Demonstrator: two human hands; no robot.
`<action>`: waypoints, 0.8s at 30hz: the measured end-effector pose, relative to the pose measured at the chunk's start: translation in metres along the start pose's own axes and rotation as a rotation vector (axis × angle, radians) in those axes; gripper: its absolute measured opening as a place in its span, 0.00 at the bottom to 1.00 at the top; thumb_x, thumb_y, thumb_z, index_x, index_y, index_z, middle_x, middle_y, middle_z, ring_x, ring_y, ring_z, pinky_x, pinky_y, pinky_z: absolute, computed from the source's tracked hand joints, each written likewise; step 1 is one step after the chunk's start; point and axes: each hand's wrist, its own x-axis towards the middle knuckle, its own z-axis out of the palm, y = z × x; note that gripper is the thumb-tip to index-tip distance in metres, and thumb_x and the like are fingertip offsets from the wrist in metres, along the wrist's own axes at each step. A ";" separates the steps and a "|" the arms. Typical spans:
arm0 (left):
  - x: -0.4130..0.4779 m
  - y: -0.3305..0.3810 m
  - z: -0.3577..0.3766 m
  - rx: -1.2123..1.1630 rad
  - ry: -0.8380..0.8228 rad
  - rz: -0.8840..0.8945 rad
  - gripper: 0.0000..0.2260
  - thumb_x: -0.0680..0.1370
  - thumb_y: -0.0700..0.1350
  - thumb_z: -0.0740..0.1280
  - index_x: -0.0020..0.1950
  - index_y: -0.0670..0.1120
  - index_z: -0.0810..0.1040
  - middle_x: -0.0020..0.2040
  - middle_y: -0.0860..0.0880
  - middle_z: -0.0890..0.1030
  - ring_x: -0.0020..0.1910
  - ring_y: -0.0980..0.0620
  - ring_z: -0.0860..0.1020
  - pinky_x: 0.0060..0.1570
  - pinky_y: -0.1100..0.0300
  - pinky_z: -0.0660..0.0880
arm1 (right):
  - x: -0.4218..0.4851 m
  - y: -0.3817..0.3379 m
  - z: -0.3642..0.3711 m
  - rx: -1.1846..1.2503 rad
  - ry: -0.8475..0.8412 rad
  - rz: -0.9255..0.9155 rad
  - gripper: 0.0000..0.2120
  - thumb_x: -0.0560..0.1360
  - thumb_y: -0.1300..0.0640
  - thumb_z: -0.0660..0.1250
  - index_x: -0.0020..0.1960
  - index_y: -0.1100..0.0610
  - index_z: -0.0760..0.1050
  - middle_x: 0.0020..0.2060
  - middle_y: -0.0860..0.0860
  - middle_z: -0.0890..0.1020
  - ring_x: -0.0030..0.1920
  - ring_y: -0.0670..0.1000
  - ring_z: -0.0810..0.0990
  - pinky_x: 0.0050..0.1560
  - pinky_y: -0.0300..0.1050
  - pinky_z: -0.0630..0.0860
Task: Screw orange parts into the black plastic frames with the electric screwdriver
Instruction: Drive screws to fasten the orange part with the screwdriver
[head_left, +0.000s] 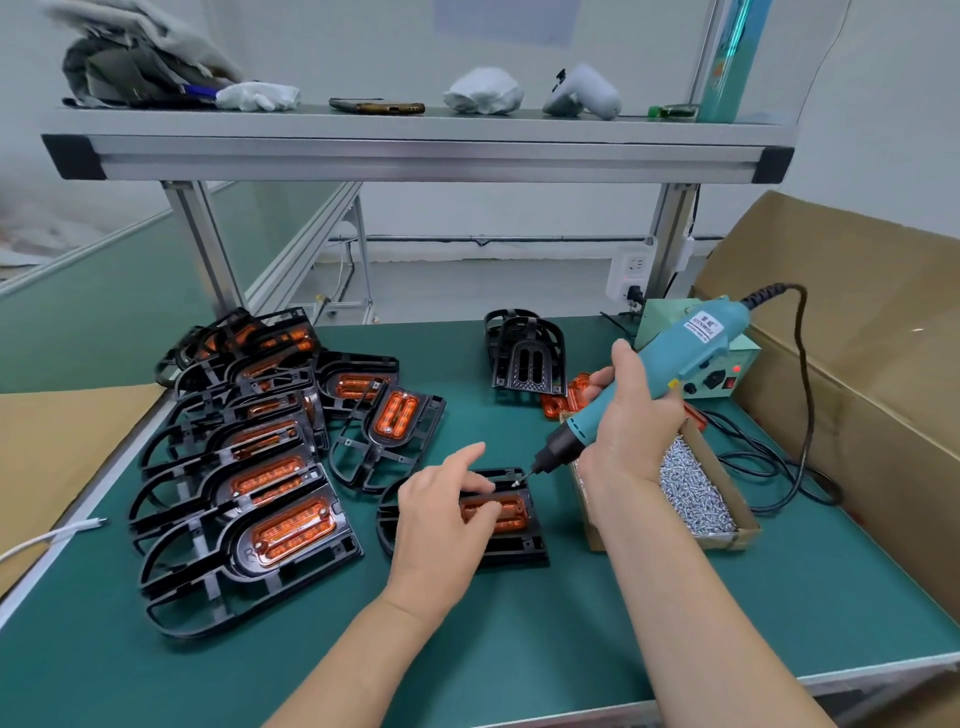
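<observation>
A black plastic frame (519, 545) with an orange part (511, 512) seated in it lies on the green mat in front of me. My left hand (441, 519) rests on it, fingers bent over the orange part and the index finger raised. My right hand (631, 421) grips the teal electric screwdriver (680, 358), tilted down to the left. Its bit carries a screw (519, 479) at the frame's far right corner. Several frames with orange parts fitted (270, 467) are piled to the left.
A cardboard box of screws (691, 493) sits right of my right forearm. Behind it are loose orange parts (563, 400), stacked bare black frames (527, 353) and the screwdriver's power supply (722, 369) with its cable. A large carton (857, 364) stands at the right; a shelf spans overhead.
</observation>
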 end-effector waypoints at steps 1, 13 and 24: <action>-0.002 -0.003 -0.001 0.046 -0.005 0.020 0.20 0.74 0.43 0.72 0.64 0.55 0.75 0.48 0.60 0.80 0.58 0.51 0.73 0.65 0.59 0.61 | -0.001 0.001 0.000 -0.012 -0.021 -0.027 0.09 0.75 0.56 0.72 0.47 0.55 0.72 0.25 0.46 0.78 0.23 0.45 0.74 0.25 0.38 0.72; -0.013 -0.012 0.006 0.620 -0.094 0.372 0.21 0.77 0.65 0.57 0.48 0.55 0.86 0.41 0.55 0.77 0.48 0.48 0.76 0.66 0.45 0.63 | -0.014 0.023 0.000 -0.234 -0.268 -0.304 0.12 0.71 0.47 0.73 0.43 0.53 0.73 0.29 0.50 0.78 0.25 0.49 0.75 0.30 0.41 0.74; -0.011 -0.010 0.005 0.656 -0.131 0.345 0.22 0.77 0.66 0.56 0.48 0.56 0.86 0.42 0.55 0.77 0.49 0.48 0.75 0.66 0.45 0.65 | -0.021 0.027 0.002 -0.288 -0.306 -0.321 0.13 0.70 0.45 0.72 0.42 0.54 0.74 0.31 0.52 0.78 0.27 0.50 0.76 0.31 0.45 0.75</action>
